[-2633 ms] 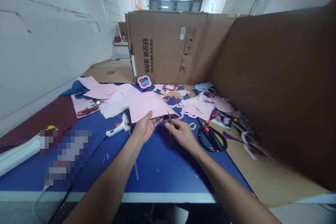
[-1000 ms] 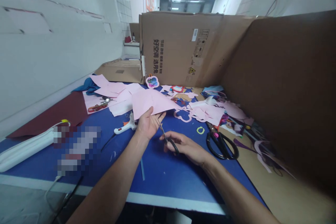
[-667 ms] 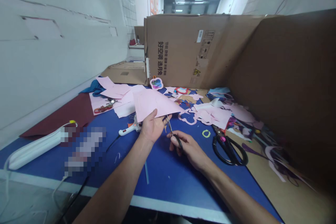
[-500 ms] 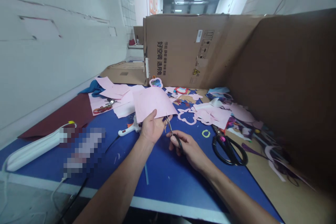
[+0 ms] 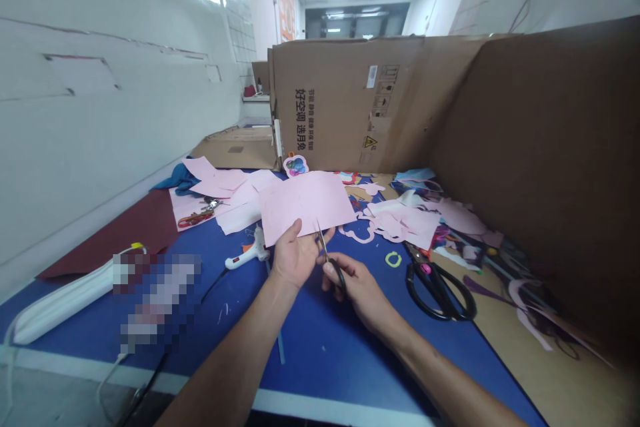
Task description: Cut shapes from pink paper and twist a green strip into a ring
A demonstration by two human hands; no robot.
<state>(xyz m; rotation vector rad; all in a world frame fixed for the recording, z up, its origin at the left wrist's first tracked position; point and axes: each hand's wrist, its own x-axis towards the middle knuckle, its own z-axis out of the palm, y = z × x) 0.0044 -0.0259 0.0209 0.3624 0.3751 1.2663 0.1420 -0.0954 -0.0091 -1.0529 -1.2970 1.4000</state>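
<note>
The left hand point(image 5: 295, 255) pinches a light, floppy sheet of pink paper point(image 5: 300, 203) above the blue table point(image 5: 320, 360), best held close to the small scissors point(image 5: 325, 252) that the right hand point(image 5: 357, 287) grips by their finger loops.

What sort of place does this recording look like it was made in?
Most likely a makeshift paper-craft workshop: a blue table is strewn with cut pink paper pieces, with a white hot glue gun and large black-handled scissors lying among them.
</note>
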